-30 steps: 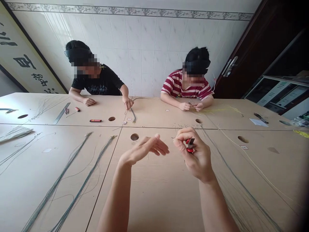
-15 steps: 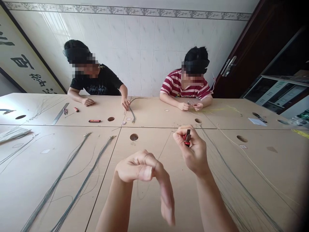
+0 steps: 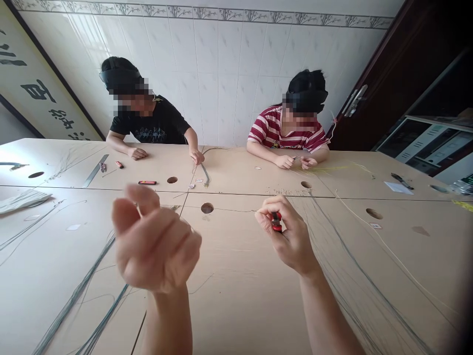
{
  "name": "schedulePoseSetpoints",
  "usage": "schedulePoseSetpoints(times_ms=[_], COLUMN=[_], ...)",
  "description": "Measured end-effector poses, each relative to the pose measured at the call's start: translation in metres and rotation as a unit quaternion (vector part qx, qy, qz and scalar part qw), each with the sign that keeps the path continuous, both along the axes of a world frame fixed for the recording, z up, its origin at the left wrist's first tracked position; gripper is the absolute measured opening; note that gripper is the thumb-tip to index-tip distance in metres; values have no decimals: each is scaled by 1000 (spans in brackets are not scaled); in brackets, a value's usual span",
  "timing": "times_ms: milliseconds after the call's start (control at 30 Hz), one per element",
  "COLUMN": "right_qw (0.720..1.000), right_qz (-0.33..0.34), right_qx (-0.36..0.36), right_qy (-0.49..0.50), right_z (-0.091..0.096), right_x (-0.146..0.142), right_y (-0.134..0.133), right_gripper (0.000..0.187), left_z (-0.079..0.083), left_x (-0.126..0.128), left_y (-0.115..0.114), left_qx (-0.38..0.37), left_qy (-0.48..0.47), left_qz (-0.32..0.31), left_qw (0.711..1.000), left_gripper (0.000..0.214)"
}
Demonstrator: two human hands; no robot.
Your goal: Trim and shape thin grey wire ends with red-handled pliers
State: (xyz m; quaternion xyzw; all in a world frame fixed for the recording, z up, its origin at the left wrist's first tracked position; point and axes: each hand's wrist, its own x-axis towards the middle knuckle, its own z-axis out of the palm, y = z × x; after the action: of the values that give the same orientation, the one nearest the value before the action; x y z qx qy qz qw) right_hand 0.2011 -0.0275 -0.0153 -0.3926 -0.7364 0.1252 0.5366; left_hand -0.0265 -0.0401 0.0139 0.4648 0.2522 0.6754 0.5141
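My right hand [image 3: 286, 234] is closed around small pliers [image 3: 276, 222] with red grips, whose dark metal part shows between the fingers. At its thumb and fingertip I also pinch one end of a thin wire [image 3: 229, 210]. This wire runs nearly straight to the left, toward my left hand [image 3: 157, 246]. That hand is raised close to the camera and blurred, its fingers curled in and the thumb near the index finger. Where the wire meets it is hard to make out. Beneath and left of it lie two bundles of grey-green wires [image 3: 79, 291].
Two people [image 3: 148, 118] sit across the table [image 3: 240, 305], their hands at wires. Round holes [image 3: 207, 208] pierce the tabletop. More long wires [image 3: 354, 256] lie on the right. A metal ruler [image 3: 96, 170] and a red-and-black marker-like stick [image 3: 147, 183] lie at the far left.
My left hand has risen and moved left, its fingers curling in. My right hand has shifted slightly left and down. The thin wire, slack and hanging before, now stretches sideways.
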Motion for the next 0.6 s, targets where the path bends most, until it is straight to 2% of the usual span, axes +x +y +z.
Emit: schedulePoseSetpoints(times_ms=[67,133,267,433,533,600], right_qw=[1000,999,998,998,998,998], right_qz=[16,29,43,45,31,23], right_qx=[1,2,10,26,35,40], right_qy=[-14,-26,-34,-40,-38,-36], right_z=[0,2,5,8,10,11], right_x=[0,-1,-3,-4,-2,1], right_y=[-1,-2,-5,-9,-10,-9], right_gripper=[19,20,18,19,17,17], left_z=[14,20,15,3,3,5], left_x=[16,28,39,54,63,66], left_y=[9,19,34,39,34,29], left_qx=[60,86,72,-15,-54,-55], left_qy=[-94,-127,-113,-17,101,173], left_qz=[62,84,64,-30,-104,-125], left_qw=[992,985,989,999,988,975], left_gripper=[33,36,40,39,39,38])
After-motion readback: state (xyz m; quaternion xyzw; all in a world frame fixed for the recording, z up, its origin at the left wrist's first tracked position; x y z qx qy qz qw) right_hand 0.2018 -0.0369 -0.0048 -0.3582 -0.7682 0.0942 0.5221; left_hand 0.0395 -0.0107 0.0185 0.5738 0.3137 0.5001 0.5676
